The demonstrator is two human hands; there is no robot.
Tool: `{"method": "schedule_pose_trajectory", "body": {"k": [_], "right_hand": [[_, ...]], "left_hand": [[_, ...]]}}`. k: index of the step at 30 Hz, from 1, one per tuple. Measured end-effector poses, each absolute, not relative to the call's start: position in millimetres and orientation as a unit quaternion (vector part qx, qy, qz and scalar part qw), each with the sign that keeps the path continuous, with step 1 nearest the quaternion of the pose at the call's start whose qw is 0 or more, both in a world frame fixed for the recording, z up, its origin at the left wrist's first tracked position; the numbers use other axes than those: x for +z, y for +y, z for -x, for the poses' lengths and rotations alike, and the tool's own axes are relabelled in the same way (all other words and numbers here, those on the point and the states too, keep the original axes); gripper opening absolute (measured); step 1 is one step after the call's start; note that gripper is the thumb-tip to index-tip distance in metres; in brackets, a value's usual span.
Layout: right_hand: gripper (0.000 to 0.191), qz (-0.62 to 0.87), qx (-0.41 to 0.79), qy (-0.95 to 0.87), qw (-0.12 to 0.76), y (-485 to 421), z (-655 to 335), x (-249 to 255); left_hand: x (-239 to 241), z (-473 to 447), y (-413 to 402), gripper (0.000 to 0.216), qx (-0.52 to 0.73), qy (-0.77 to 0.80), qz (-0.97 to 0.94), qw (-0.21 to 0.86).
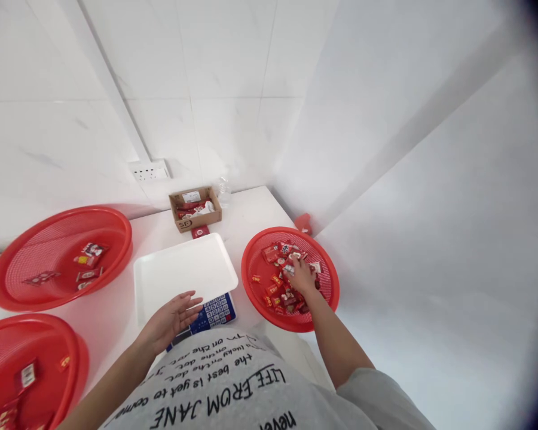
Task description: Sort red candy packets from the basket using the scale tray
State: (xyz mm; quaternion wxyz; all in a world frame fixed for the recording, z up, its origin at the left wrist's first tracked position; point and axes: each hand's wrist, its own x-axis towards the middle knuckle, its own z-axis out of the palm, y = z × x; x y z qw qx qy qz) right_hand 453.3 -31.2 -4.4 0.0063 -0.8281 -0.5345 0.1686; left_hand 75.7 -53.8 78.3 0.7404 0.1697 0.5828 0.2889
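My right hand (pixel 301 276) reaches into a red mesh basket (pixel 250 298) on the right. Its fingers are apart and touch the small red-wrapped snack packets (pixel 275 291) there; part of the fingertips is hard to make out among the wrappers. My left hand (pixel 173 319) is open with nothing in it, palm turned inward. It hovers at the near edge of a white tray (pixel 183 269), beside the blue keypad (pixel 217 310) of what looks like a weighing scale. The bare tray lies over the scale.
Two more red baskets (pixel 128 230) (pixel 83 358) stand at the left with a few packets inside. A cardboard box (pixel 199 222) of red packets sits at the back, near a clear plastic item (pixel 224 191). Walls border the white table (pixel 255 206) behind and at right.
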Motion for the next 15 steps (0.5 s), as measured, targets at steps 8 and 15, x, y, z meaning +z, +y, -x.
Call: {"method": "schedule_pose_trajectory", "body": {"k": [8, 15], "right_hand": [[0.045, 0.621, 0.388, -0.677, 0.075, -68.8, -420.6, -1.2], [0.075, 0.774, 0.273, -0.568, -0.057, -67.0, -452.4, -4.5]], "left_hand": [[78.5, -87.2, -49.7, 0.034, 0.293, 0.585, -0.162, 0.739], [76.1, -94.6, -46.1, 0.033, 0.288, 0.587, -0.167, 0.738]]}}
